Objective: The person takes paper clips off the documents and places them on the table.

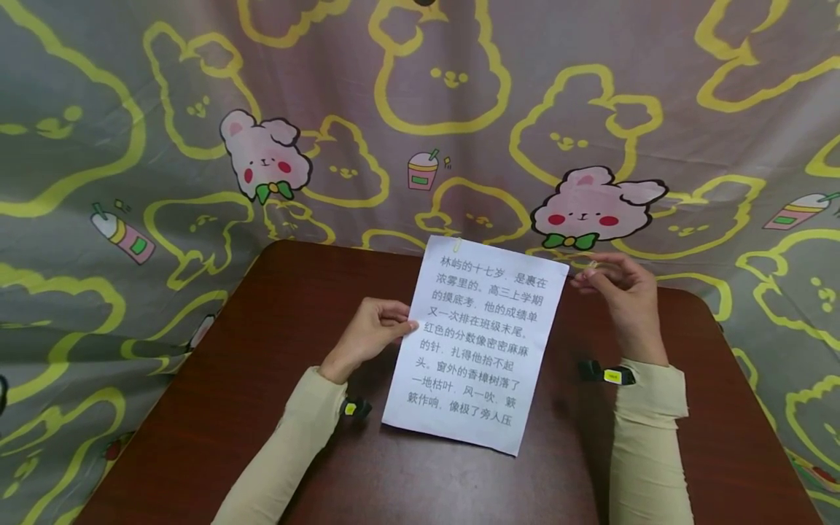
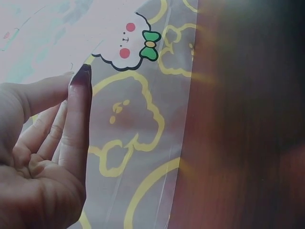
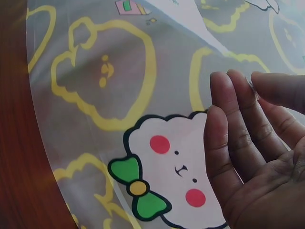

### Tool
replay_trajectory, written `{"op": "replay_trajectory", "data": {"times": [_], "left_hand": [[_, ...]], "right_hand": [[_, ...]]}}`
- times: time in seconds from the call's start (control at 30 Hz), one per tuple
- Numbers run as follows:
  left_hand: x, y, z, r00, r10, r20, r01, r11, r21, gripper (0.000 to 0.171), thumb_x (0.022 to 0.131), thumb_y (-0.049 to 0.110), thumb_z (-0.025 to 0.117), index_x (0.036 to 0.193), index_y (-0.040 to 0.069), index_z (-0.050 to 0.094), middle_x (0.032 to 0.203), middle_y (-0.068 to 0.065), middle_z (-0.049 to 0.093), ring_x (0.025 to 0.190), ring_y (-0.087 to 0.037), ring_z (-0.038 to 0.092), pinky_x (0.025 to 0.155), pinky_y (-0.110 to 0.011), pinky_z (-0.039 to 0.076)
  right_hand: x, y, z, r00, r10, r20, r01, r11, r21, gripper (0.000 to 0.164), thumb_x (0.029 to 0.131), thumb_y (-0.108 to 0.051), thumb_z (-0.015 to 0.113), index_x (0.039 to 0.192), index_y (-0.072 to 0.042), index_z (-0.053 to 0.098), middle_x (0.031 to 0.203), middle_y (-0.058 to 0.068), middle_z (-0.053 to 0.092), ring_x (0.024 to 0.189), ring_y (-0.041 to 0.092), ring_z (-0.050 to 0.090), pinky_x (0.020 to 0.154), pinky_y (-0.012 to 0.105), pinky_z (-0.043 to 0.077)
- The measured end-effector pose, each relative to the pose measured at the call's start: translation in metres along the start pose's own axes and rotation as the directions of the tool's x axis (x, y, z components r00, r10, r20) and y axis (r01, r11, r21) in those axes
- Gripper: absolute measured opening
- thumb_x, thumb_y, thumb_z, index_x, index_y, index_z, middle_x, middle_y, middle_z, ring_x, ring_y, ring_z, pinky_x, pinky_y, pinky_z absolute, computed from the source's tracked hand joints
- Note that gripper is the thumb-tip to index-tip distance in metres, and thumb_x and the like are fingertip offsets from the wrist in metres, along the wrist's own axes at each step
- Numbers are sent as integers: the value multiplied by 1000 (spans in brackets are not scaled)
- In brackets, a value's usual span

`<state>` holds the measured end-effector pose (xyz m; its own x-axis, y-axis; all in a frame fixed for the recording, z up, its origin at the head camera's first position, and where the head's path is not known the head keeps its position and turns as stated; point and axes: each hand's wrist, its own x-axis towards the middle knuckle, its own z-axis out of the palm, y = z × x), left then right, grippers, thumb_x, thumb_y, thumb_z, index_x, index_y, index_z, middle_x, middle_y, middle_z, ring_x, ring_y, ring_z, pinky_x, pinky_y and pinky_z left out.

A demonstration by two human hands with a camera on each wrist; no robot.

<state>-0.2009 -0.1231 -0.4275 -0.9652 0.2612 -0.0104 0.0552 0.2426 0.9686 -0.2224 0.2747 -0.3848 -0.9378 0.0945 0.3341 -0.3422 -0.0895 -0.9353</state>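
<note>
A white sheet of paper [image 1: 482, 343] with large printed Chinese text is held up, tilted, over the table. Near its top left corner sits a pale yellow paper clip [image 1: 457, 245]. My left hand [image 1: 374, 332] pinches the sheet's left edge between thumb and fingers. Off the top right corner, apart from the paper, my right hand [image 1: 623, 295] pinches a small pale paper clip [image 1: 593, 266] between thumb and forefinger. In the right wrist view the right hand's fingers [image 3: 238, 124] mostly hide that clip, and a corner of the sheet [image 3: 209, 33] points toward them.
The dark red-brown table [image 1: 262, 408] spreads beneath both arms. A curtain [image 1: 328, 87] with yellow outlines and cartoon rabbits hangs right behind its far edge. Each wrist wears a dark strap with a yellow label, the left strap [image 1: 355, 409] and the right strap [image 1: 610, 375].
</note>
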Motion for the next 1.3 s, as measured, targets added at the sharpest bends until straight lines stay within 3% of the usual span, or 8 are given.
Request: {"op": "replay_trajectory", "data": {"times": [0.27, 0.5, 0.67, 0.83, 1.03, 1.2, 1.3], "left_hand": [[0, 0, -4, 1000, -1, -23, 1, 1000, -8, 22, 94, 5, 76, 113, -5, 75, 104, -22, 78, 83, -17, 78, 71, -34, 64], [0, 1, -7, 999, -15, -41, 15, 1000, -14, 23, 94, 5, 76, 114, -5, 74, 105, -22, 79, 84, -18, 78, 73, -37, 65], [-1, 2, -8, 998, -16, -53, 15, 1000, -15, 21, 94, 6, 75, 113, -4, 74, 105, -21, 78, 84, -18, 78, 75, -43, 65], [-1, 2, -9, 998, -13, -61, 12, 1000, -13, 20, 95, 6, 76, 113, -3, 75, 106, -21, 78, 84, -18, 78, 73, -39, 65], [0, 2, -11, 998, 3, -59, -4, 1000, -23, 22, 95, 6, 75, 114, -5, 74, 108, -24, 78, 84, -18, 78, 71, -35, 65], [0, 3, -12, 998, 7, -62, -9, 1000, -25, 22, 95, 5, 75, 114, -5, 74, 108, -24, 78, 83, -18, 78, 69, -31, 64], [0, 3, -12, 998, 0, -66, -2, 1000, -20, 21, 95, 6, 75, 114, -4, 74, 108, -23, 78, 83, -18, 78, 69, -32, 64]], "right_hand": [[1, 4, -10, 1000, -2, -7, 2, 1000, -3, 17, 97, 1, 70, 114, -1, 71, 86, 0, 80, 75, 14, 79, 73, 24, 64], [2, 8, -17, 1000, 22, 12, -22, 999, -45, 15, 97, 3, 68, 110, -5, 72, 86, -2, 81, 74, 10, 79, 71, 23, 64], [4, 13, -21, 997, 60, 41, -54, 991, -122, 18, 98, 3, 67, 107, -11, 73, 85, -8, 80, 75, 5, 78, 70, 19, 62], [6, 20, -26, 992, 113, 53, -99, 972, -215, 18, 99, 1, 67, 106, -15, 73, 86, -13, 80, 75, 2, 77, 69, 17, 61], [7, 26, -30, 977, 202, 66, -164, 914, -370, 10, 101, -8, 67, 106, -15, 72, 87, -20, 78, 79, -1, 76, 69, 17, 61], [7, 34, -33, 962, 259, 87, -171, 819, -548, 22, 104, -16, 65, 117, 2, 68, 87, -24, 73, 81, 0, 74, 71, 21, 61], [7, 40, -34, 948, 298, 116, -159, 754, -638, 28, 104, -18, 64, 119, 6, 67, 91, -16, 75, 83, 4, 74, 72, 24, 62]]}}
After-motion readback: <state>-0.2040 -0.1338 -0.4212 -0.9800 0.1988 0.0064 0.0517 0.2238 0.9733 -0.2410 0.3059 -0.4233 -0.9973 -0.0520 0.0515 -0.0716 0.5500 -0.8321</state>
